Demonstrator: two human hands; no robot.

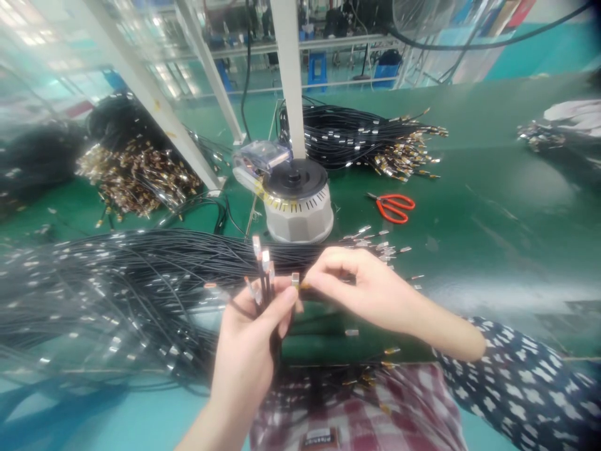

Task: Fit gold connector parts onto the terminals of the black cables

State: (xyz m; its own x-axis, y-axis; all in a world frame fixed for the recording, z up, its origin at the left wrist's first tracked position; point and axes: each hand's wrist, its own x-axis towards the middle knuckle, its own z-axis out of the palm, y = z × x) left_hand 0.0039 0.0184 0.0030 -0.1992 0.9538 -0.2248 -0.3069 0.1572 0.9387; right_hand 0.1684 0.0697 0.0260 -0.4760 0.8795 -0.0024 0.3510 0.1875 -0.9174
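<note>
One head-worn view looks forward and down, close above the left hand (248, 344) and right hand (370, 288), across the dark green surface (493, 207) toward a white metal post (288, 75).

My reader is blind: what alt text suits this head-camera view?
A person's left hand grips a few black cables upright while the right hand pinches one cable end. Behind, on a green table, lie cable bundles, a grey round machine and red scissors.

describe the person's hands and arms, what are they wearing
Left hand and right hand are bare: no gloves, rings or watch in view. The left forearm is uncovered; the right arm wears a dark navy sleeve scattered with small white shapes, ending short of the wrist.
</note>
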